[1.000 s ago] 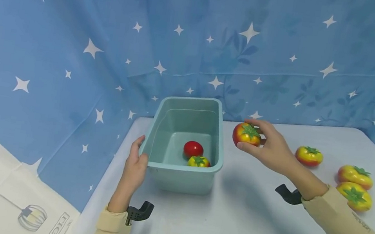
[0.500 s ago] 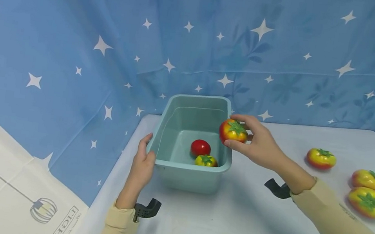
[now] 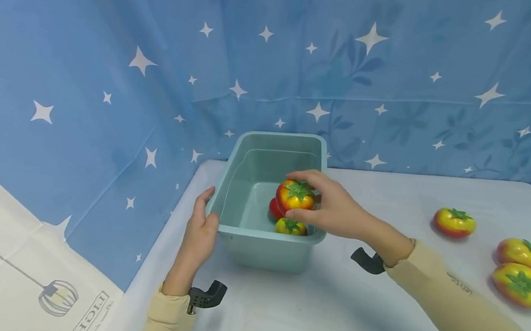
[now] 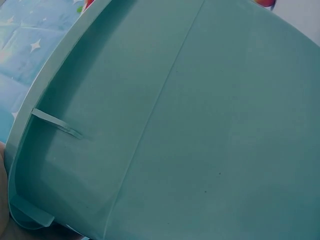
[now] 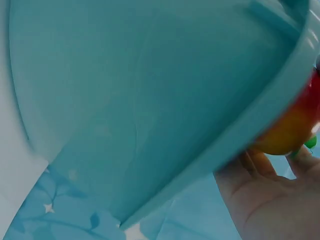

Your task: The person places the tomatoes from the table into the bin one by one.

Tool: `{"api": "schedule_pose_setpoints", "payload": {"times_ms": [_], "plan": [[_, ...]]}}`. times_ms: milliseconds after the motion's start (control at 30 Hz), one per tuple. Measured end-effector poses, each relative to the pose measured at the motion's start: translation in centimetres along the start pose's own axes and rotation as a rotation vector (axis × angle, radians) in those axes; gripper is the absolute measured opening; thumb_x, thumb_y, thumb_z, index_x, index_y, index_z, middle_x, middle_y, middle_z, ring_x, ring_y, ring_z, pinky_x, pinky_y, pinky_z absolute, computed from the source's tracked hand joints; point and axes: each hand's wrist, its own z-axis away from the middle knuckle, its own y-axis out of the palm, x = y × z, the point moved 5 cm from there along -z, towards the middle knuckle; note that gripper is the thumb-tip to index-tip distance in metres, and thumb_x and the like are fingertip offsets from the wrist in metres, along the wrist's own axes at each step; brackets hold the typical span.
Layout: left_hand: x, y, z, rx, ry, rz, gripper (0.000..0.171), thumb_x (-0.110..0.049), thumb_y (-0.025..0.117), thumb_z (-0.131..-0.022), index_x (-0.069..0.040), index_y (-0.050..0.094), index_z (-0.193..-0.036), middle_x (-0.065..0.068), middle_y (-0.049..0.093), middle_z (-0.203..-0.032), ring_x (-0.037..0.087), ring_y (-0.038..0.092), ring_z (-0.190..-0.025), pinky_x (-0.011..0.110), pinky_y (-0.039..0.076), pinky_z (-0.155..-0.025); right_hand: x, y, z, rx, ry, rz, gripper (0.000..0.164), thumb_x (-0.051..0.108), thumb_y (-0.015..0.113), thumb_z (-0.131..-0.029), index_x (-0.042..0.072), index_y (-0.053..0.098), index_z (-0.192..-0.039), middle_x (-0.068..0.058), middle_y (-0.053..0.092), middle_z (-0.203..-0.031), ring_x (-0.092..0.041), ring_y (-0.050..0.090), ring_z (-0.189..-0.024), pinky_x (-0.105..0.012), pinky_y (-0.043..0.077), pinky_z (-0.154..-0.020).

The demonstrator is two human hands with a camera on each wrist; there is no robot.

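A red and yellow toy tomato (image 3: 294, 197) with a green leafy top is gripped in my right hand (image 3: 336, 205), over the near right part of a teal bin (image 3: 266, 235). My left hand (image 3: 199, 238) grips the bin's left rim near the front corner. Inside the bin lie a red round piece (image 3: 276, 210), partly covered by the held one, and a yellow tomato (image 3: 291, 227). The left wrist view is mostly filled by the bin's outer wall (image 4: 200, 120). In the right wrist view the held tomato (image 5: 292, 127) shows behind the bin's rim, with my fingers around it.
On the white table (image 3: 378, 303) to the right lie a red-yellow tomato (image 3: 454, 223) and two more tomatoes side by side, one behind (image 3: 524, 255) and one in front (image 3: 522, 285). A blue starry cloth (image 3: 280, 50) hangs close behind the bin.
My right hand has moved left with the tomato, from the table beside the bin to over its inside. My left hand stays on the rim. The head view has shifted a little.
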Motion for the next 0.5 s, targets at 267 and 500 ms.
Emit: {"api": "schedule_pose_setpoints", "payload": {"times_ms": [267,500], "plan": [[0.1,0.1,0.0,-0.001,-0.023,-0.022,0.056,-0.014,0.028,-0.090,-0.030,0.020,-0.143,-0.001,0.035,-0.137,0.020,0.041,-0.114,0.043,0.034,-0.086,0.4,2.4,-0.9,0.052,-0.003,0.120,0.061,0.047,0.068,-0.075,0.027,0.046,-0.129,0.009,0.044,-0.122,-0.008,0.049,-0.097,-0.024,0.047,-0.076],[0.1,0.2,0.1,0.008,-0.018,0.020,0.057,-0.012,0.028,-0.089,-0.028,0.019,-0.143,-0.005,0.030,-0.140,0.019,0.038,-0.119,0.046,0.033,-0.092,1.0,3.4,-1.1,0.102,0.000,0.168,0.062,0.048,0.064,-0.078,0.024,0.044,-0.132,0.011,0.045,-0.121,-0.006,0.047,-0.098,-0.021,0.046,-0.075]]}}
